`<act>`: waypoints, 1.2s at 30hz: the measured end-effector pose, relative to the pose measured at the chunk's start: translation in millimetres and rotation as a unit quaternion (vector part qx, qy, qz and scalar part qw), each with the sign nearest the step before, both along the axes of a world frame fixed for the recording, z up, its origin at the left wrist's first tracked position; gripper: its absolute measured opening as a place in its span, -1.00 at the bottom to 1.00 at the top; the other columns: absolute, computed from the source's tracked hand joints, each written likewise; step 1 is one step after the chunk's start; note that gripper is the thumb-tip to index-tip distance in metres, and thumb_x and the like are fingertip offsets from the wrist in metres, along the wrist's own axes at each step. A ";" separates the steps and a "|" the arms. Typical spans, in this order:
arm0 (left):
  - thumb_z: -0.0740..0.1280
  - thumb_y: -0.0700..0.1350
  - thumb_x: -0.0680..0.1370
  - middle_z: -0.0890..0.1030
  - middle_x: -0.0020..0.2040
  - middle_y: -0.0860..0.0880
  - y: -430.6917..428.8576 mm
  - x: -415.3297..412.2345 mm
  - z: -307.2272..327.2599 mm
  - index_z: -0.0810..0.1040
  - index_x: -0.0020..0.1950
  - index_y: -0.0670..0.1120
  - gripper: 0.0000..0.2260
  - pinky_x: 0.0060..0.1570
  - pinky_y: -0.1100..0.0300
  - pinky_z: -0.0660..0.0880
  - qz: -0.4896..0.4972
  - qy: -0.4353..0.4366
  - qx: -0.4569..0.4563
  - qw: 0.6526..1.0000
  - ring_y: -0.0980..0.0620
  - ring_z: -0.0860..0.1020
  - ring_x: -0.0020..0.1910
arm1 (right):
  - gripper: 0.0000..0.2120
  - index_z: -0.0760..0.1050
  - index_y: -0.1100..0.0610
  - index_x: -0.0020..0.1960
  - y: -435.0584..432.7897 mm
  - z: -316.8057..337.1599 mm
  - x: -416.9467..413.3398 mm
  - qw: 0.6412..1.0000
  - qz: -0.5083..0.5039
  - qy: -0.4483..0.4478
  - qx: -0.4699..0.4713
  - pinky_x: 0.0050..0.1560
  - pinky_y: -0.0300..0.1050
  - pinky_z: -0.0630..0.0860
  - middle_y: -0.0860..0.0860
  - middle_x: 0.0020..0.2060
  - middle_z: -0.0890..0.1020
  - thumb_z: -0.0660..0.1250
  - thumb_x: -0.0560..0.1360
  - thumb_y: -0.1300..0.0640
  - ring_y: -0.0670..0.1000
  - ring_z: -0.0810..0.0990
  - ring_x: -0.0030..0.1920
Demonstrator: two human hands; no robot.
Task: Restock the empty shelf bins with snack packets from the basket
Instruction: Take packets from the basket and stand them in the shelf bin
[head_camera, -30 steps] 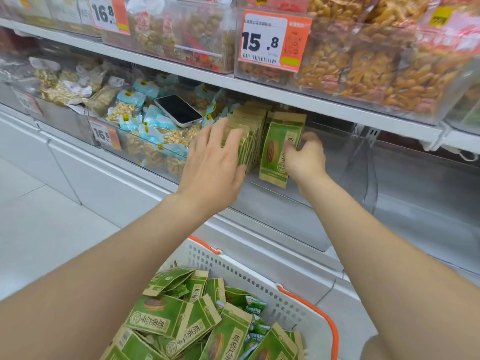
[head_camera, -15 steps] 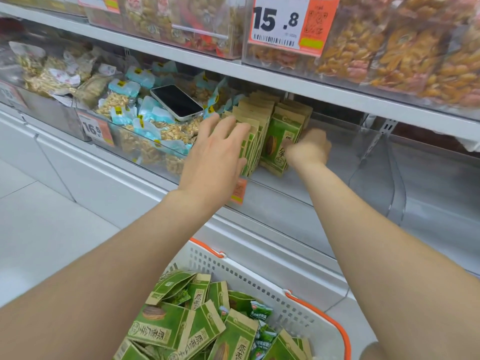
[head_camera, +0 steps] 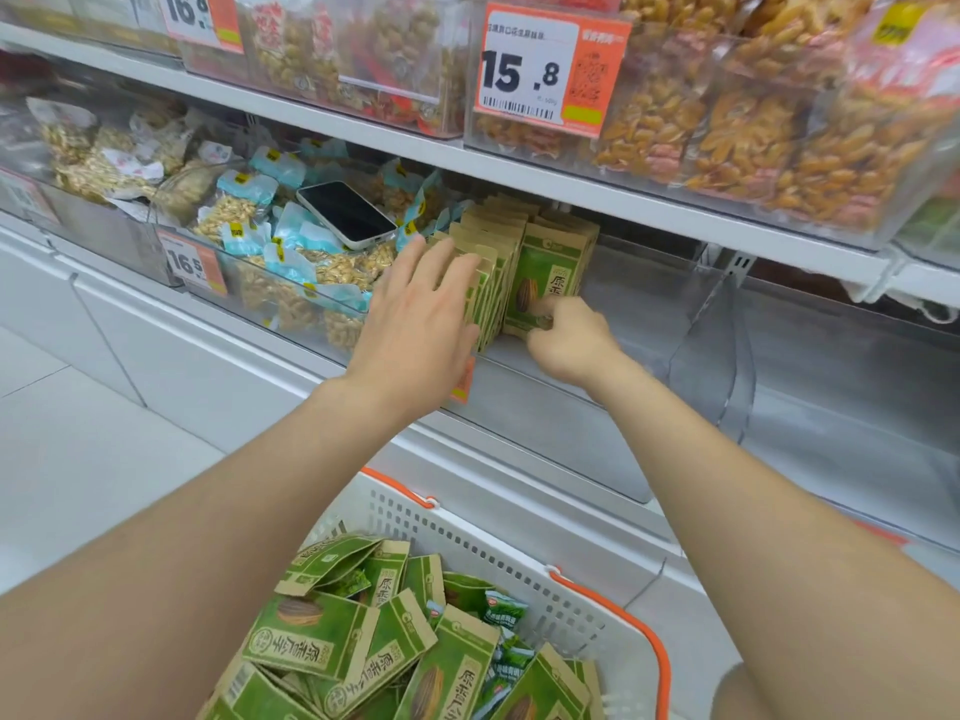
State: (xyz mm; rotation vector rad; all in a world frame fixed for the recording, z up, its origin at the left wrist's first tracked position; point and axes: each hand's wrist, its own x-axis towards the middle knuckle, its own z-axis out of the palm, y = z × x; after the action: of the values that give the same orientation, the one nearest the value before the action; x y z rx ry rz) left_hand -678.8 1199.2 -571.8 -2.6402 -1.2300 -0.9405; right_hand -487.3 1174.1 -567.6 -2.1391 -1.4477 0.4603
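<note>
Green and tan snack packets stand upright in rows at the left end of a clear shelf bin (head_camera: 649, 304). My left hand (head_camera: 421, 324) lies flat with straight fingers against the left row of packets (head_camera: 491, 272). The fingers of my right hand (head_camera: 566, 335) are curled and pinch the lower edge of the front packet of the right row (head_camera: 550, 278). Below, a white basket (head_camera: 519, 558) with orange handles holds several more of the same green packets (head_camera: 322, 636), lying loose.
A phone (head_camera: 345, 213) lies on bagged nuts in the bin to the left. Orange price tags hang on the bins, one reading 15.8 (head_camera: 540, 70). The upper shelf holds bins of orange snacks (head_camera: 753, 132). A clear divider (head_camera: 711, 335) stands right of the packets.
My right hand has dropped from the side of the right row to its lower front edge. The front packet now stands straighter. My left hand stays against the left row.
</note>
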 end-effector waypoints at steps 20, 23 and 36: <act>0.26 -0.12 0.66 0.56 0.31 -0.11 -116.7 -22.6 -135.4 0.55 0.30 -0.04 -0.77 0.08 -0.04 0.57 -0.073 0.485 -0.271 0.828 -0.17 0.60 0.21 | -0.70 0.26 0.10 -0.31 -163.4 -27.9 -95.5 0.819 0.359 -0.334 -0.297 -0.32 -0.10 0.40 0.05 -0.32 0.40 0.24 0.54 0.29 0.05 0.38 -0.38; 0.29 -0.21 0.65 0.36 0.54 -0.15 -127.6 -32.6 -166.8 0.26 0.62 -0.04 -0.47 0.32 -0.10 0.48 -0.102 0.545 -0.260 0.790 -0.21 0.44 0.44 | -0.70 0.24 0.10 -0.29 -164.1 -25.7 -98.5 0.818 0.369 -0.326 -0.296 -0.28 -0.06 0.39 0.05 -0.28 0.35 0.22 0.56 0.29 0.04 0.34 -0.38; 0.32 -0.27 0.65 0.50 0.42 -0.15 -133.3 -18.2 -178.0 0.50 0.39 -0.15 -0.69 0.42 -0.14 0.31 -0.142 0.620 -0.132 0.760 -0.19 0.37 0.46 | -0.66 0.56 0.12 0.36 -142.3 -32.8 -97.4 0.811 0.408 -0.322 -0.269 -0.18 -0.09 0.48 0.13 0.17 0.63 0.23 0.63 0.09 0.14 0.65 0.14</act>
State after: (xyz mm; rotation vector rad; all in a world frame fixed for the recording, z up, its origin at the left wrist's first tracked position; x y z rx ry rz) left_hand -697.0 1065.8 -749.9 -2.6508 -0.5785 1.0168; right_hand -584.7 1031.8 -600.4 -2.0448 -2.9673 0.4934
